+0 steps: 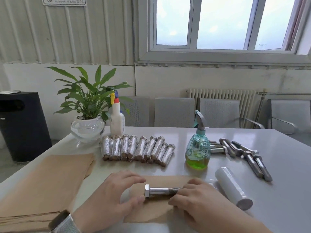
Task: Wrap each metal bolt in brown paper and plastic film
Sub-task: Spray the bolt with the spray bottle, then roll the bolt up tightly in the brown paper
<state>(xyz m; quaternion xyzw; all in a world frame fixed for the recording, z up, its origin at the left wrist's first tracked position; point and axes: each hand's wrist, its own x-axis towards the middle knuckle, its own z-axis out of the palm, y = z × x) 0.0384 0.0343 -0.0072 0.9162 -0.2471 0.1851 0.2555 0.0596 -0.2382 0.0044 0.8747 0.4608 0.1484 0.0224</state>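
Note:
A bare metal bolt (pixel 161 191) lies on a sheet of brown paper (pixel 156 213) near the table's front edge, its hex head to the left. My left hand (pixel 117 192) rests beside the head, thumb touching it, fingers arched over the paper. My right hand (pixel 196 197) holds the threaded end between thumb and fingers. A roll of plastic film (pixel 233 188) lies just right of my right hand. Several wrapped bolts (pixel 136 149) sit in a row further back. Several unwrapped bolts (pixel 244 153) lie at the right.
A stack of brown paper sheets (pixel 50 184) covers the left of the table (pixel 277 165). A teal spray bottle (pixel 198 147) with green liquid stands centre right. A white spray bottle (pixel 117 120) and a potted plant (pixel 87 115) stand at the back left.

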